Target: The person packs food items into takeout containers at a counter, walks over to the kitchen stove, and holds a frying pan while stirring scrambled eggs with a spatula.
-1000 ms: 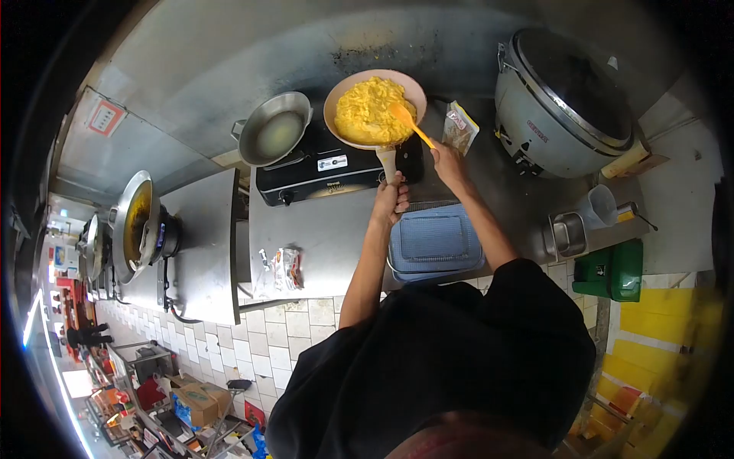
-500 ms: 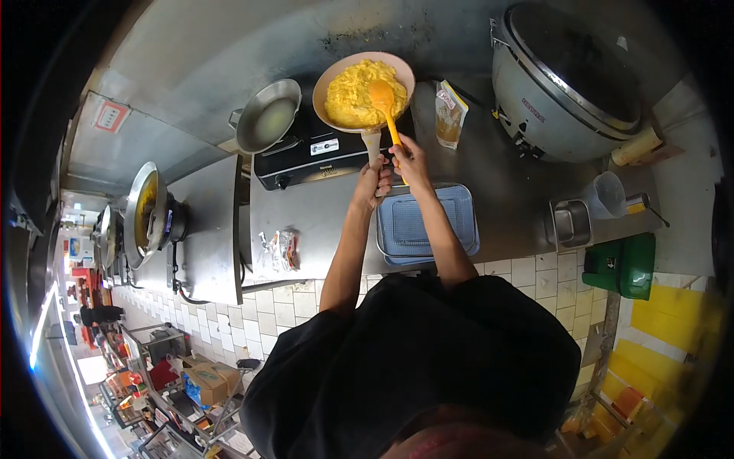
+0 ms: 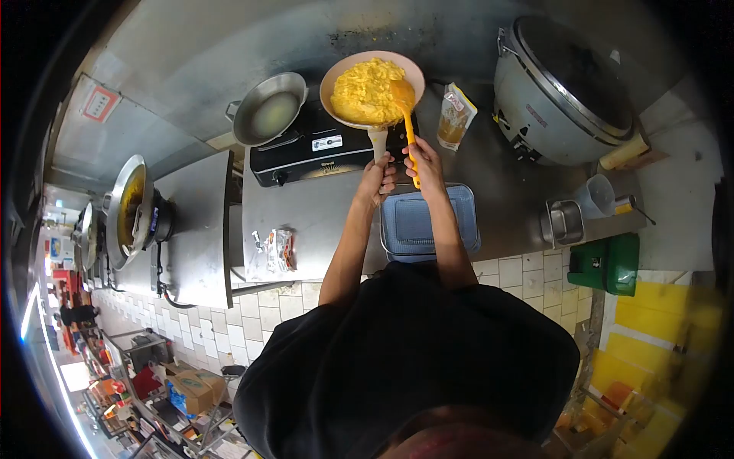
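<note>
My left hand [image 3: 377, 177] is wrapped round the pale handle of a frying pan [image 3: 418, 74] on the black portable stove [image 3: 306, 159]. Yellow scrambled egg [image 3: 363, 90] fills much of the pan, leaving some of its right side bare. In my right hand [image 3: 425, 162] is the handle of an orange spatula [image 3: 408, 121]. Its broad head lies at the right edge of the egg, inside the pan. Below my hands, a blue mesh-lined tray [image 3: 417, 222] rests on the steel counter, partly covered by my right forearm.
Left of the pan sits a metal pan [image 3: 243, 122]. A pouch [image 3: 456, 116] stands to the right, before a large lidded cooker [image 3: 535, 99]. Farther right are a steel container [image 3: 564, 222] and a clear jug [image 3: 596, 196]. Small packets [image 3: 281, 250] lie on the counter's front left.
The spatula head has moved right, from on top of the egg to its right edge. My left hand keeps its hold on the pan handle. The whole view has shifted slightly.
</note>
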The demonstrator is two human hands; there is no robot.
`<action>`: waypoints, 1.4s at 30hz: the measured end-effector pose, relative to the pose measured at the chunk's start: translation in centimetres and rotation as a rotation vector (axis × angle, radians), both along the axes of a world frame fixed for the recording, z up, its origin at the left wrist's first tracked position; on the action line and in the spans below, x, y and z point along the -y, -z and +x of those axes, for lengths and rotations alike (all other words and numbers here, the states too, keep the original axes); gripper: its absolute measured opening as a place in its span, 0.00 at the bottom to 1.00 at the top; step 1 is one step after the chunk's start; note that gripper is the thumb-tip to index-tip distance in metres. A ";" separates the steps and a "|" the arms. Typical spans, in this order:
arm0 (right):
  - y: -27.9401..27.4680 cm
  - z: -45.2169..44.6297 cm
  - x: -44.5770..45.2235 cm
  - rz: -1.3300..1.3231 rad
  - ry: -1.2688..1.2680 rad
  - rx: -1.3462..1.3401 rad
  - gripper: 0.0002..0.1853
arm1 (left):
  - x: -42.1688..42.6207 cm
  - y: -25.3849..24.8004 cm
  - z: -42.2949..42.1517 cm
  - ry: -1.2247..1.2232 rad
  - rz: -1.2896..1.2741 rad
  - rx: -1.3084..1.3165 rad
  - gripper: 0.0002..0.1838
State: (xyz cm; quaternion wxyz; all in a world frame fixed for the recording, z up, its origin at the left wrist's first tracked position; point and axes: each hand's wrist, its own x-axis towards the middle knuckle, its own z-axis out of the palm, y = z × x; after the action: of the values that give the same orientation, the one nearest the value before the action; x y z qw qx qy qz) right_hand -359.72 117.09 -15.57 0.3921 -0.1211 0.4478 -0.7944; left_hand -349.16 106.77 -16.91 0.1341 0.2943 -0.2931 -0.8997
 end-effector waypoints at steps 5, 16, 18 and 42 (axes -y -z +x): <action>-0.1 1.2 0.0 0.033 -0.029 -0.019 0.17 | -0.2 -0.1 -0.1 -0.037 -0.029 0.015 0.10; -1.0 1.7 -1.0 -0.019 -0.041 -0.043 0.17 | -0.2 -0.3 -0.2 -0.080 -0.161 0.095 0.13; -1.2 1.3 -1.0 -0.020 -0.023 -0.048 0.16 | 0.2 -0.1 0.2 -0.021 -0.140 0.043 0.13; -14.0 -13.0 5.8 0.840 -0.321 -1.621 0.12 | 3.1 0.6 -0.3 0.085 -0.091 -0.030 0.07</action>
State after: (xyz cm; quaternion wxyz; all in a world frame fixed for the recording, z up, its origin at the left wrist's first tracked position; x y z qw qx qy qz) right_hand -372.69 111.30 -1.59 0.0763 -0.5482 0.8141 -0.1758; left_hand -349.46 103.71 -17.48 0.1135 0.2619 -0.3439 -0.8946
